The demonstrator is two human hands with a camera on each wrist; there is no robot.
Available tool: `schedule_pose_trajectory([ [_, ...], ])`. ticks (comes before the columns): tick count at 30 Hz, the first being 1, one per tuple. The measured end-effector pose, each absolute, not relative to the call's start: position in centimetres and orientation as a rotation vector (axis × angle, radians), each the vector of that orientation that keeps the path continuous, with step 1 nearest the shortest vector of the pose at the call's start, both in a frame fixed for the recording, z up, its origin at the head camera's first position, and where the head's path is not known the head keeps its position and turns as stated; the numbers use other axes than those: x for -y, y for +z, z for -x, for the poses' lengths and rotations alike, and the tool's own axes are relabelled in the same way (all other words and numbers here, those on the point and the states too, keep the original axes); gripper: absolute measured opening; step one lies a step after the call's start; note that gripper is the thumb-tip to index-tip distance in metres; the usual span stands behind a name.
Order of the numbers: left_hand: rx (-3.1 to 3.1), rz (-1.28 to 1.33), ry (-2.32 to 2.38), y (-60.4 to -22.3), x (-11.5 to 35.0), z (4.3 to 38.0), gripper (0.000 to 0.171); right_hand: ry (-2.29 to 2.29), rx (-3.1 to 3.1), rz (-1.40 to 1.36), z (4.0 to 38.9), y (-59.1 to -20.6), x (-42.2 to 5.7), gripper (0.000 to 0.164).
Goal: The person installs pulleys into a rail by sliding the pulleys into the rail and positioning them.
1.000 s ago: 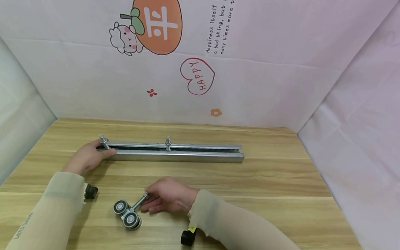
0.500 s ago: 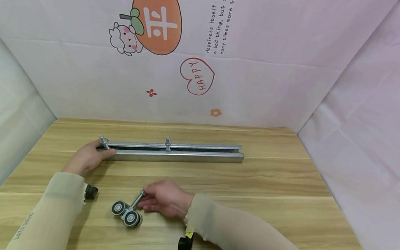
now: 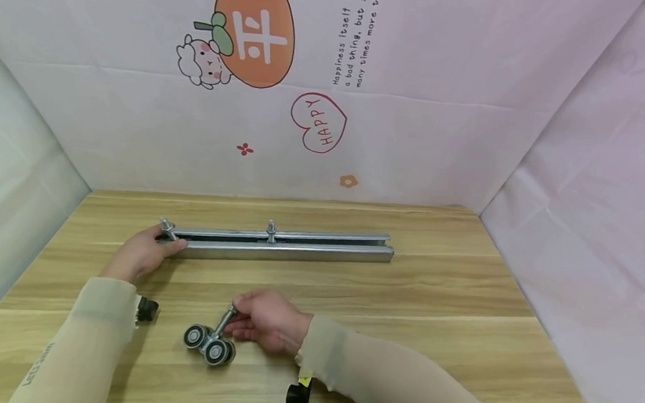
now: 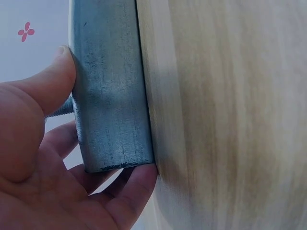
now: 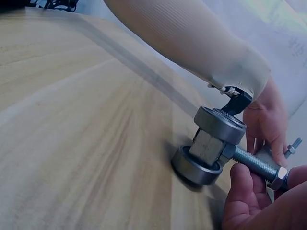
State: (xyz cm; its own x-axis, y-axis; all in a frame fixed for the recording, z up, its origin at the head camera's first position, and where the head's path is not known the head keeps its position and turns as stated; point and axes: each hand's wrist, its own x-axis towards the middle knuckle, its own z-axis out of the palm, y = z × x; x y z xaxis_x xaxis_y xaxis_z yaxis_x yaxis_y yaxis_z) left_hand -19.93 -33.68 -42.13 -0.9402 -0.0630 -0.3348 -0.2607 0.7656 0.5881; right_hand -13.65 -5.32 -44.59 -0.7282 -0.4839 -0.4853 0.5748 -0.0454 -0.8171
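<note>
My left hand (image 3: 141, 254) grips the left end of a metal channel rail (image 3: 296, 253) lying slot up on the table. In the left wrist view, the thumb lies on the rail's (image 4: 110, 91) edge and fingertips touch its cut end. Two threaded bolts stand up from the slot, one (image 3: 166, 228) by my left hand, one (image 3: 272, 231) near mid-rail. Nearer the front, my right hand (image 3: 272, 320) pinches the bolt end of a roller trolley (image 3: 215, 350). The trolley's wheels point front-left. The right wrist view shows its threaded bolt (image 5: 256, 164) and nut between my fingers.
The wood-grain table (image 3: 431, 334) is bounded by a white printed cloth (image 3: 417, 139) behind and plain cloth at both sides. Black wrist-worn devices (image 3: 298, 398) hang below both sleeves. In the right wrist view, dark objects (image 5: 57, 5) lie at the far edge.
My right hand has moved slightly left, and the trolley's bolt has tilted a little steeper. The trolley's wheels have shifted slightly right. My left hand and the rail have stayed still.
</note>
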Motion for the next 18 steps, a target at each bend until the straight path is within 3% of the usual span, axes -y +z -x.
schedule_pose_trajectory([
  [18, -2.624, 0.245, 0.993, -42.1, 33.7, 20.1, 0.100, -1.806, -1.858, 0.136, 15.8, -42.6, 3.1, 0.021],
])
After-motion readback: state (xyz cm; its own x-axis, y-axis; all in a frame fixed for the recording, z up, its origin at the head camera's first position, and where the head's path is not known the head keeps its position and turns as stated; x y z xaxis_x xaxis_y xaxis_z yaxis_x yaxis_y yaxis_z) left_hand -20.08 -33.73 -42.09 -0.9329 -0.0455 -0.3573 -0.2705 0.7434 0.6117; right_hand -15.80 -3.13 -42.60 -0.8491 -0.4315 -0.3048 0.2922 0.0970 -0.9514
